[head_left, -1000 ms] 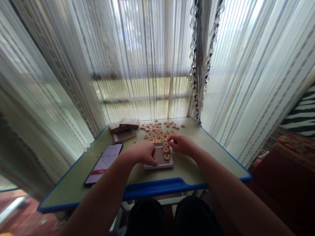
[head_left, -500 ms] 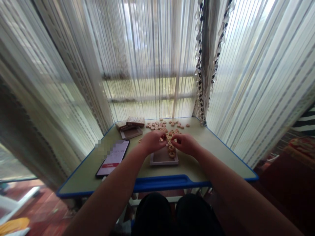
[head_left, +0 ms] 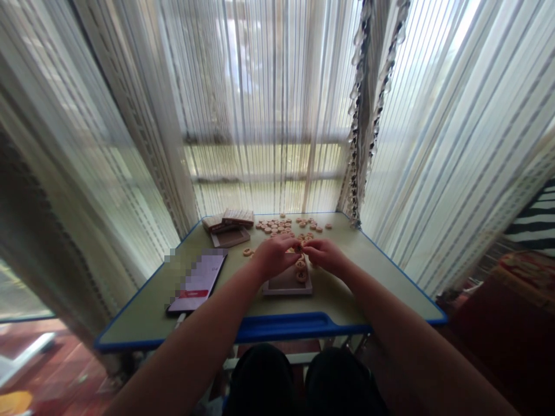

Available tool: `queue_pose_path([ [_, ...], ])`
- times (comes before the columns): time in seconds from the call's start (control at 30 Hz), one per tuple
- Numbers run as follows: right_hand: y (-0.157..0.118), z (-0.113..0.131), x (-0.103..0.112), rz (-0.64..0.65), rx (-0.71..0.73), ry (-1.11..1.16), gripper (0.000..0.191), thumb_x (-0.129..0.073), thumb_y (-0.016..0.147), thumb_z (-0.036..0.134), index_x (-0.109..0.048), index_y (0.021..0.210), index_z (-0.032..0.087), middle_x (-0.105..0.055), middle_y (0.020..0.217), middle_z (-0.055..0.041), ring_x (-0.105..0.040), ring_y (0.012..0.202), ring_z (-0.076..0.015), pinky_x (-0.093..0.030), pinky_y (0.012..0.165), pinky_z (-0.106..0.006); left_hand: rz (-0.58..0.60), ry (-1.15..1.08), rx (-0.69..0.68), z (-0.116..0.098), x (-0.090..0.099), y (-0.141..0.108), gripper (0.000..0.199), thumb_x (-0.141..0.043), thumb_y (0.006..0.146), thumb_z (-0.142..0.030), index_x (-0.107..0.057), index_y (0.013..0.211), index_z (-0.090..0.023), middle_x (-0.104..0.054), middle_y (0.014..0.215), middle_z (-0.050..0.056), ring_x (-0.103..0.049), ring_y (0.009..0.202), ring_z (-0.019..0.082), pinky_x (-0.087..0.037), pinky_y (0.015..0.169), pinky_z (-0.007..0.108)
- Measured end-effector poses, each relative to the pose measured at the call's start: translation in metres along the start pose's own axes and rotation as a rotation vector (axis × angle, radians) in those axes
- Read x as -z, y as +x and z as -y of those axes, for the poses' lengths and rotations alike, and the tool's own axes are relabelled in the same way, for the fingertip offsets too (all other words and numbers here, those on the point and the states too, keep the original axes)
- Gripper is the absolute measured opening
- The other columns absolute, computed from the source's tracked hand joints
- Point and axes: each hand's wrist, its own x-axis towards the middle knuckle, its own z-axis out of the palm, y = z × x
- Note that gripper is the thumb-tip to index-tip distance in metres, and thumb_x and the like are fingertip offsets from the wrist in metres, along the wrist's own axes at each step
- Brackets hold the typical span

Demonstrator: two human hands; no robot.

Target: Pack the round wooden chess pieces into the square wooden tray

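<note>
1. Hands: two present. The left hand (head_left: 277, 254) is nearly closed, thumb and fingers pinched on one raised disc (head_left: 298, 248). The right hand (head_left: 324, 254) has its fingertips drawn together at the opposite side of that disc; whether it also grips cannot be told.
2. Location: the raised disc is between the two hands, above the far part of the near tray (head_left: 284, 283).
3. Handling, as judged: the disc appears light, stiff and smooth, probably wood or similar; unlikely to break, though its rounded rim may slip or roll. Best hold is thumb and finger on opposite sides of the rim, leaving the marked face free.
4. Count, near tray: one. Two tray discs (head_left: 301, 277) show clearly along its right side; a possible third behind them is partly hidden.
5. Count, loose discs (head_left: 269, 230): many, spread beyond the hands; overlap and blur prevent a reliable total.
6. Count, far left of the bench (head_left: 390, 277): one open tray (head_left: 229, 236) and two boxes (head_left: 238, 216), one partly upon the other.
7. Count, phone (head_left: 199, 280): one, lying left of the near tray, screen lit.
</note>
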Motion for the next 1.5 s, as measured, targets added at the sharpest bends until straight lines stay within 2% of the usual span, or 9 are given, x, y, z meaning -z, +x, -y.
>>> queue_pose_path([
  [0.1, -0.001, 0.000, 0.004, -0.037, -0.020, -0.041, 0.033, -0.045, 0.079, 0.036, -0.066, 0.075, 0.011, -0.051, 0.048, 0.0010, -0.045, 0.045, -0.0093, -0.034, 0.046, -0.020, -0.041, 0.007, 0.022, -0.002, 0.001, -0.001, 0.034, -0.056, 0.076, -0.035, -0.060, 0.108, -0.022, -0.065, 0.097, 0.004, -0.060, 0.081, 0.015, -0.046, 0.075, 0.027],
  [0.17, -0.003, 0.001, 0.009, -0.071, 0.014, -0.226, 0.032, -0.045, 0.078, 0.035, -0.067, 0.072, 0.012, -0.053, 0.049, 0.0003, -0.044, 0.046, -0.0091, -0.031, 0.048, -0.021, -0.093, 0.021, 0.065, 0.000, 0.002, -0.002, 0.034, -0.054, 0.077, -0.031, -0.059, 0.110, -0.022, -0.065, 0.100, 0.004, -0.060, 0.081, 0.015, -0.046, 0.077, 0.027],
  [0.3, -0.005, 0.001, 0.018, -0.086, 0.043, -0.609, 0.033, -0.046, 0.077, 0.036, -0.067, 0.065, 0.014, -0.054, 0.051, -0.0007, -0.039, 0.046, -0.0086, -0.023, 0.048, -0.023, -0.151, 0.090, 0.177, 0.010, 0.002, -0.002, 0.021, -0.047, 0.079, -0.024, -0.062, 0.092, -0.019, -0.065, 0.093, 0.004, -0.059, 0.077, 0.014, -0.046, 0.072, 0.026],
  [0.43, -0.004, -0.003, 0.024, -0.010, -0.038, -0.731, 0.033, -0.045, 0.076, 0.034, -0.065, 0.059, 0.014, -0.055, 0.052, -0.0025, -0.038, 0.046, -0.0089, -0.021, 0.046, -0.024, -0.123, 0.127, 0.215, 0.020, 0.000, -0.002, 0.015, -0.048, 0.078, -0.023, -0.062, 0.082, -0.018, -0.065, 0.082, 0.003, -0.058, 0.073, 0.014, -0.044, 0.068, 0.025],
  [0.6, -0.003, -0.006, 0.024, 0.119, -0.091, -0.743, 0.031, -0.044, 0.076, 0.031, -0.065, 0.059, 0.016, -0.058, 0.056, -0.0039, -0.042, 0.048, -0.0101, -0.022, 0.046, -0.025, -0.071, 0.128, 0.225, 0.021, -0.003, -0.002, 0.016, -0.048, 0.078, -0.024, -0.062, 0.082, -0.018, -0.064, 0.083, 0.003, -0.057, 0.072, 0.014, -0.043, 0.068, 0.024],
  [0.73, -0.001, -0.009, 0.026, 0.095, -0.126, -0.791, 0.031, -0.042, 0.079, 0.028, -0.066, 0.064, 0.015, -0.063, 0.066, -0.0084, -0.048, 0.055, -0.0126, -0.025, 0.048, -0.025, -0.065, 0.141, 0.208, 0.021, -0.004, -0.001, 0.016, -0.047, 0.079, -0.024, -0.062, 0.078, -0.019, -0.064, 0.079, 0.003, -0.057, 0.072, 0.014, -0.043, 0.068, 0.024],
  [1.0, -0.003, -0.009, 0.033, 0.071, -0.299, -0.831, 0.031, -0.045, 0.077, 0.038, -0.067, 0.070, 0.017, -0.065, 0.072, -0.0072, -0.053, 0.061, -0.0151, -0.027, 0.049, -0.024, -0.294, 0.154, 0.161, 0.032, -0.007, -0.006, 0.014, -0.049, 0.077, -0.021, -0.061, 0.072, -0.016, -0.063, 0.072, 0.004, -0.055, 0.073, 0.016, -0.043, 0.071, 0.028],
  [1.37, -0.003, -0.004, 0.034, -0.028, -0.130, -0.697, 0.033, -0.041, 0.082, 0.037, -0.066, 0.073, 0.018, -0.066, 0.071, -0.0062, -0.056, 0.066, -0.0153, -0.032, 0.054, -0.024, -0.240, 0.196, 0.224, 0.039, -0.007, -0.007, 0.014, -0.050, 0.075, -0.021, -0.062, 0.069, -0.016, -0.062, 0.068, 0.004, -0.055, 0.066, 0.015, -0.041, 0.065, 0.027],
  [1.5, -0.002, -0.001, 0.027, -0.155, -0.045, -0.408, 0.030, -0.046, 0.080, 0.040, -0.063, 0.073, 0.016, -0.065, 0.064, -0.0048, -0.058, 0.058, -0.0143, -0.039, 0.052, -0.023, -0.234, 0.178, 0.231, 0.043, -0.004, -0.007, 0.014, -0.050, 0.074, -0.022, -0.062, 0.070, -0.016, -0.062, 0.070, 0.004, -0.055, 0.068, 0.015, -0.042, 0.067, 0.027],
])
